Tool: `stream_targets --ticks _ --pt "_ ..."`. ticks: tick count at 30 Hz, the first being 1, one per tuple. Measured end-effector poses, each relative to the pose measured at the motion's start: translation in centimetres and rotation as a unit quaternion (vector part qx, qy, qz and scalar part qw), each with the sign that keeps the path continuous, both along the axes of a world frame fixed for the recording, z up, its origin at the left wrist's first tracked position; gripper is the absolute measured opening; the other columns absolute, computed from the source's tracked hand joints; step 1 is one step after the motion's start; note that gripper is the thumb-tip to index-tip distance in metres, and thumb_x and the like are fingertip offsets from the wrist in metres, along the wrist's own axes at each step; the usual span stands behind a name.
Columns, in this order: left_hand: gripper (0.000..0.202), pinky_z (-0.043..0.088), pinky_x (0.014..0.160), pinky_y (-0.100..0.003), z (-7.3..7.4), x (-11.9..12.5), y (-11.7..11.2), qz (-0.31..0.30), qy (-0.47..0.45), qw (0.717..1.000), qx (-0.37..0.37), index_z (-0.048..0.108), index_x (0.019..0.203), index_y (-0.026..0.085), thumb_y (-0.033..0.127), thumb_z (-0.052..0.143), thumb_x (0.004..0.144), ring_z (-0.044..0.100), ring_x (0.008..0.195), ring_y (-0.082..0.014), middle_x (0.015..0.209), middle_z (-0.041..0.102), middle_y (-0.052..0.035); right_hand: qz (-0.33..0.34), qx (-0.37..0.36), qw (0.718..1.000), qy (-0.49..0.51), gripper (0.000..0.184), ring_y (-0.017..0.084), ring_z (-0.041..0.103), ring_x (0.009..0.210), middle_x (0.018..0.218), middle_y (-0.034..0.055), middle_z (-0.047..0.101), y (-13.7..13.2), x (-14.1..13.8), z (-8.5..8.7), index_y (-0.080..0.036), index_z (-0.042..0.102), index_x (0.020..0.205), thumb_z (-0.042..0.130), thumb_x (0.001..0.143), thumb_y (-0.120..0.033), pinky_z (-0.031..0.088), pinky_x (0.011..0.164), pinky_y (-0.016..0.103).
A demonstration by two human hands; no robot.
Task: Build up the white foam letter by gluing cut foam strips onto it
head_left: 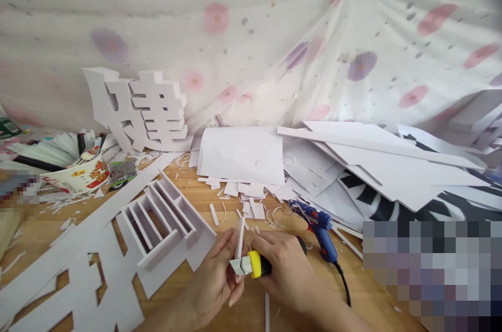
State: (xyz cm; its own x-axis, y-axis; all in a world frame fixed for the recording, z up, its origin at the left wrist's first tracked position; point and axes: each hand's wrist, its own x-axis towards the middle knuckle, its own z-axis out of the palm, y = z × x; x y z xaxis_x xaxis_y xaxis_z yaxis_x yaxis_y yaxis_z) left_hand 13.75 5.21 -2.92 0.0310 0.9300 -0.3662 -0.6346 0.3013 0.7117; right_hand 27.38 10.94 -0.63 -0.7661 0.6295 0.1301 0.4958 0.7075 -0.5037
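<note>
My left hand (214, 279) pinches a narrow white foam strip (240, 238) that stands upright between its fingers. My right hand (284, 269) is closed round a utility knife (253, 264) with a yellow collar and black handle. The knife's metal head touches the base of the strip. Both hands hover over the wooden table (235, 201), just right of a white foam-board character with ribbed walls (157, 227).
A blue glue gun (319, 227) with its black cord lies right of my hands. White foam sheets (372, 164) pile up at the right. A standing white foam character (141, 110) leans on the flowered cloth behind. Offcuts litter the table; tools and wrappers lie at the left.
</note>
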Motion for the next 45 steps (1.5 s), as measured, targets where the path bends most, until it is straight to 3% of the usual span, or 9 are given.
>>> stream_targets --ticks 13,21,31,45 --pt "0.033 0.023 0.024 -0.012 -0.3 -0.1 0.0 0.001 0.019 0.999 -0.026 0.045 0.08 0.019 0.047 0.062 0.074 0.03 0.032 -0.0043 0.045 0.04 0.0089 0.0 -0.015 1.0 0.004 0.015 0.013 0.053 0.065 0.073 -0.0029 0.061 0.0 -0.2 0.1 -0.022 0.053 0.073 0.052 0.064 -0.01 0.032 0.058 0.021" --pt "0.035 0.023 0.025 -0.013 -0.6 0.1 -0.1 0.024 0.029 0.999 -0.011 0.044 0.09 0.02 0.046 0.061 0.074 0.029 0.034 -0.005 0.049 0.041 0.0093 -0.031 0.051 0.998 -0.031 0.012 0.013 0.052 0.061 0.067 -0.0023 0.059 -0.2 -0.3 -0.9 -0.021 0.052 0.068 0.052 0.062 -0.01 0.028 0.054 0.023" --pt "0.034 0.03 0.027 -0.012 -0.8 0.0 -0.5 -0.045 0.02 0.998 0.045 0.046 0.076 0.019 0.052 0.053 0.078 0.021 0.033 -0.0039 0.044 0.035 0.0097 -0.068 0.09 0.993 -0.022 0.011 0.014 0.051 0.059 0.065 -0.0007 0.058 0.2 -0.3 -1.4 -0.02 0.048 0.063 0.049 0.059 -0.01 0.025 0.054 0.023" --pt "0.027 0.038 0.026 -0.01 -1.0 -0.3 -0.6 -0.065 -0.035 0.992 0.1 0.045 0.074 0.019 0.044 0.052 0.082 0.032 0.041 -0.0039 0.059 0.04 0.0067 -0.098 0.108 0.989 0.007 0.012 0.013 0.048 0.056 0.061 -0.0012 0.056 1.1 0.1 -1.9 -0.019 0.047 0.062 0.048 0.055 -0.01 0.023 0.053 0.023"
